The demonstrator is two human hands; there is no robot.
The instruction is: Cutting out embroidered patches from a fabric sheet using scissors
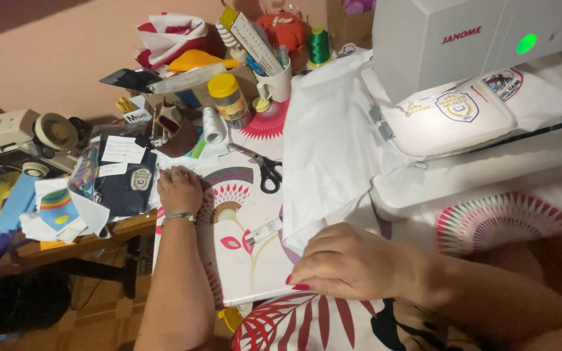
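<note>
Resting flat: hands [180, 188] [346, 263] on patterned table [242, 260], scissors [265, 170] between.

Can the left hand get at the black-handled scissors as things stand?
Probably yes. The left hand rests palm-down on the patterned board, and the scissors lie open to its right on the same surface, uncovered. Nothing stands between them; the white fabric lies just beyond.

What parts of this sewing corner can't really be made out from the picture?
Head view only:
- Left hand: fingertips curl down onto the table's clutter; whether they pinch anything is unclear.
- Right hand: palm down on the white fabric; anything underneath is hidden.
- Sewing machine: top cut off by the frame edge; its needle is not visible.
- Mug: stuffed with a ruler and pens; the contents deeper inside are hidden.
- Scissors: blade tips lost among papers.
</note>
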